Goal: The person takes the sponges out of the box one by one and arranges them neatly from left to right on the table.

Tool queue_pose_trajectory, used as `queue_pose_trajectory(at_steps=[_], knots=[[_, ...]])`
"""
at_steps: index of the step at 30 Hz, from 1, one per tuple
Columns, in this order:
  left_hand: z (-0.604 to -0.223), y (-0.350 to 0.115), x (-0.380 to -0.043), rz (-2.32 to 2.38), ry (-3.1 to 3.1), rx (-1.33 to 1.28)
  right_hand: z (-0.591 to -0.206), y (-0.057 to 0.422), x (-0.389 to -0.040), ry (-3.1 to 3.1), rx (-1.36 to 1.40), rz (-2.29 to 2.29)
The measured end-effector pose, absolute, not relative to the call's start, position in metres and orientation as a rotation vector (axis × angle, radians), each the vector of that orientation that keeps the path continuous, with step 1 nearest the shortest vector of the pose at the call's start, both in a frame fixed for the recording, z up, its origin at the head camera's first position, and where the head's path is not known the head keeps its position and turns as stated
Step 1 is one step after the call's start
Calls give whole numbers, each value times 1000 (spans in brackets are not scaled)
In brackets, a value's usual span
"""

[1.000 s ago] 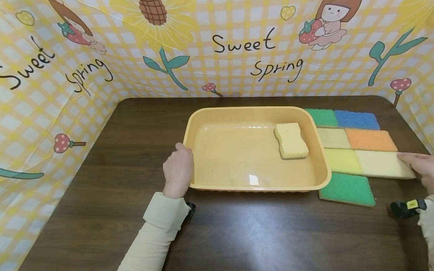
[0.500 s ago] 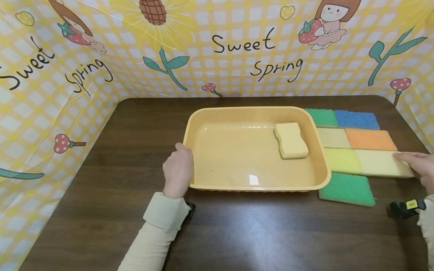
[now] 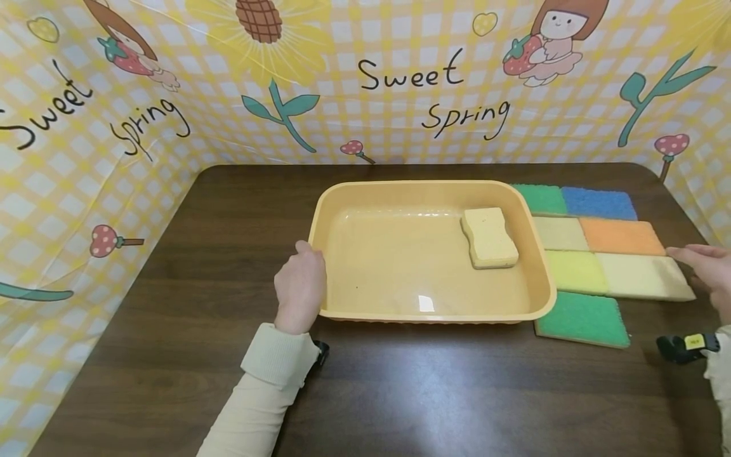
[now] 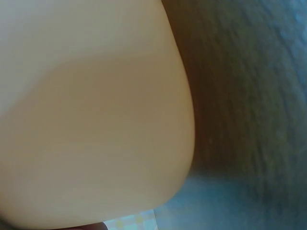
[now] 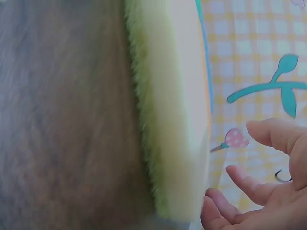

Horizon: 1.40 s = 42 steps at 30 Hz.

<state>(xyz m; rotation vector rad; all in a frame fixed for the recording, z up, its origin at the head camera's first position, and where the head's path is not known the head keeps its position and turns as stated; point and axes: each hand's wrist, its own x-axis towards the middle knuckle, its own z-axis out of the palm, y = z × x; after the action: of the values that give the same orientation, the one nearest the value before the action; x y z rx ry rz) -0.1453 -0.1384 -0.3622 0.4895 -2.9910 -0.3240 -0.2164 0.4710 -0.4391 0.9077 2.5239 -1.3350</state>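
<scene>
My left hand [image 3: 299, 289] grips the left rim of a yellow plastic basin [image 3: 394, 263]. In the left wrist view, a smooth tan surface [image 4: 105, 143] fills most of the picture and the hand does not show. Inside the basin, at its right end, lies a pale yellow wavy-sided sponge [image 3: 491, 237]. My right hand [image 3: 711, 270] is at the right end of a cream-topped sponge [image 3: 645, 276], its fingertips near the corner of an orange scouring sponge [image 3: 622, 236]. The right wrist view shows thumb and fingers [image 5: 268, 132] spread apart, nothing between them.
Sponges lie flat in rows right of the basin: green [image 3: 539, 199], blue [image 3: 599, 203], beige [image 3: 559, 233], yellow [image 3: 575, 271], and another green one [image 3: 582, 319] nearest me. A patterned cloth [image 3: 400, 120] stands behind and beside the dark wooden table [image 3: 400, 387].
My right hand's fingers have come off the top of the cream-topped sponge and moved slightly away from me, toward the orange sponge's corner. The left hand and basin stay put.
</scene>
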Motion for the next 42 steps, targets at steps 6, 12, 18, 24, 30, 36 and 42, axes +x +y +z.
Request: queue_pose_trajectory(at_steps=[6,12,18,24,30,36,42], knots=[[-363,-139,-145,-302,-2985,477,-441,465,-227,2636,803,-1284],[-363,-138,-146,-309,-2987,481,-405,421,-224,2764,650,-1114],[-362,-139,-146,-319,-2995,486,-335,339,-199,2742,507,-1174],[-362,-140,-146,-340,-3005,494,-319,298,-202,2778,314,-1182],[-363,-140,-145,-342,-2996,503,-307,262,-203,2758,104,-1190],[-363,-139,-146,-338,-3016,514,-304,234,-202,2735,-5,-1197],[-362,-138,-147,-366,-3021,529,-307,211,-199,2734,-111,-1178]])
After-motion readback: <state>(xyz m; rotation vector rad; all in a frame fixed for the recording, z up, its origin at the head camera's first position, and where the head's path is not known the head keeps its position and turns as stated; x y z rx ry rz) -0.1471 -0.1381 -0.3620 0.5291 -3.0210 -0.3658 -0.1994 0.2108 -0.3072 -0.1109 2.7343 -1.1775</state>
